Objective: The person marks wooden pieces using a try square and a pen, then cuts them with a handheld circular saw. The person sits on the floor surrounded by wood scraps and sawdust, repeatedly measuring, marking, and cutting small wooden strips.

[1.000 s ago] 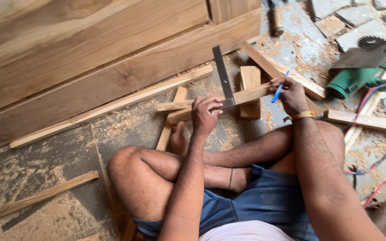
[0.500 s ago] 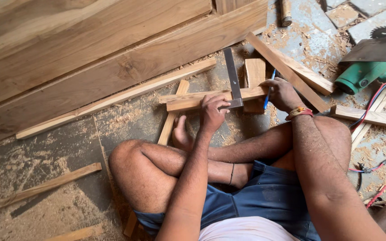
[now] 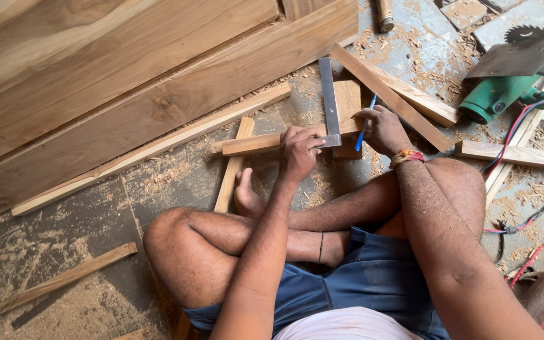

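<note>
Marking stage, judged from the pose: person sits cross-legged on the sawdust-covered concrete floor [image 3: 51,252], a narrow light-brown wooden strip [image 3: 256,142] lying crosswise in front of the knees, propped on another thin wooden slat [image 3: 231,170] that runs toward the foot. Left hand [image 3: 298,153] is curled down on the strip, fingers pressing the stock of a grey metal try square [image 3: 329,101] against it; the square's blade stands out across the strip, away from the body. Right hand [image 3: 382,129] pinches a blue pencil [image 3: 364,126] between thumb and fingers, tip down at the strip just beside the blade. Cannot tell if a line is drawn yet; no mark visible at this size. Square looks seated, so alignment seems done; scribing the line and any cutting seem left. A short wooden block [image 3: 348,104] lies under the blade. Green circular saw [image 3: 517,82] rests untouched well apart on the right, red and blue cable [image 3: 524,126] trailing. Large brown wooden panel [image 3: 96,82] lies along the far side.
</note>
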